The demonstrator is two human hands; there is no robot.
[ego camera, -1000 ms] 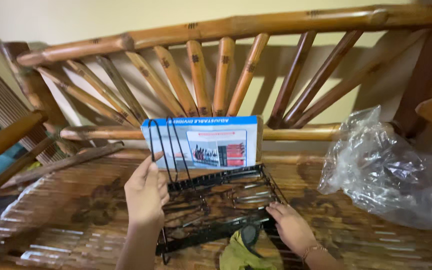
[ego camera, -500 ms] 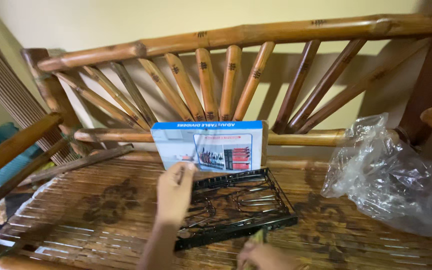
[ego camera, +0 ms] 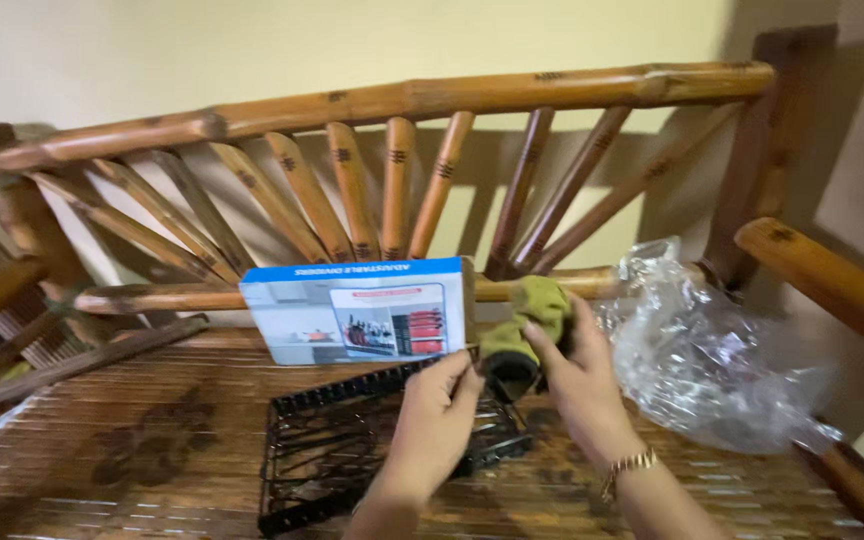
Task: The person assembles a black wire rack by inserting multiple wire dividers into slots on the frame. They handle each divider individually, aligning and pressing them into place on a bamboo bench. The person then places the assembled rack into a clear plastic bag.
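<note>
We observe the right hand (ego camera: pixel 577 375) curled around a bundle of olive-green cloth (ego camera: pixel 527 325), soft and crumpled, with a dark rounded end showing below the fabric. The bundle sits raised above the seat, just in front of the box's right edge. The left hand (ego camera: pixel 437 425) reaches up beside it, thumb and forefinger pinched together at the dark end; what they grip is too small for us to tell. Under the left hand lies a black wire rack (ego camera: pixel 352 445), a flat rectangular grid of thin metal rods. It rests on the bamboo bench (ego camera: pixel 102 440), whose seat is ribbed slats, glossy brown. A rectangular cardboard box (ego camera: pixel 357 312), blue-edged, leans against the fanned backrest. Crinkled clear plastic wrap (ego camera: pixel 712 350) lies bunched at right.
</note>
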